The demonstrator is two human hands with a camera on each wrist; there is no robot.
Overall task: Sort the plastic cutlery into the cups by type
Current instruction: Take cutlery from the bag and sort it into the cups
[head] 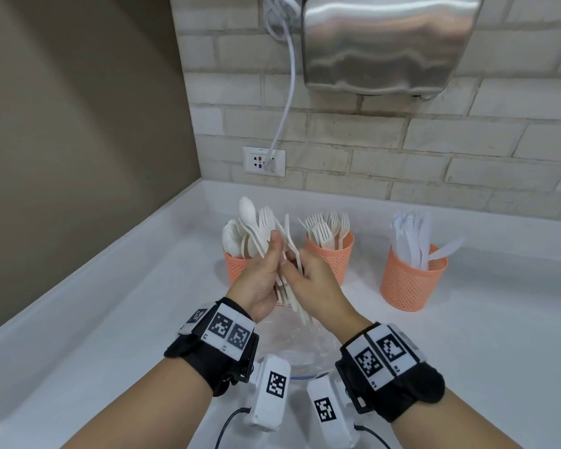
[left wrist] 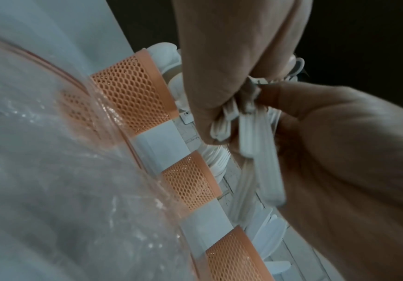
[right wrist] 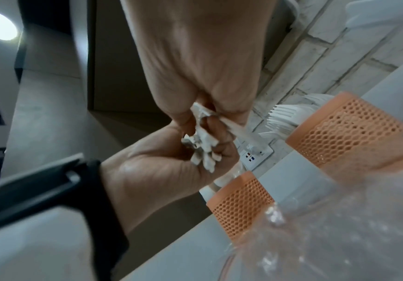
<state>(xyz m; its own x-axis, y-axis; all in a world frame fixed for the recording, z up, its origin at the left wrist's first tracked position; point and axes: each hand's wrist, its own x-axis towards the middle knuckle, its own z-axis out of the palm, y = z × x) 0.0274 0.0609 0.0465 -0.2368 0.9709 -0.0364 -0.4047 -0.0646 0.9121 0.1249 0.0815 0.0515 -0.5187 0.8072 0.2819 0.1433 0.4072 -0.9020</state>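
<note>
My left hand grips a bundle of white plastic cutlery upright above the counter; spoons and forks stick out of its top. My right hand pinches one thin piece at the bundle's right side; its type is unclear. Behind stand three orange mesh cups: the left cup holds spoons, the middle cup forks, the right cup knives. In the left wrist view the handles hang below my left hand. The right wrist view shows the handle ends between both hands.
A clear plastic bag lies on the white counter under my hands. A steel hand dryer hangs on the brick wall, its cable plugged into a socket. A brown wall closes off the left.
</note>
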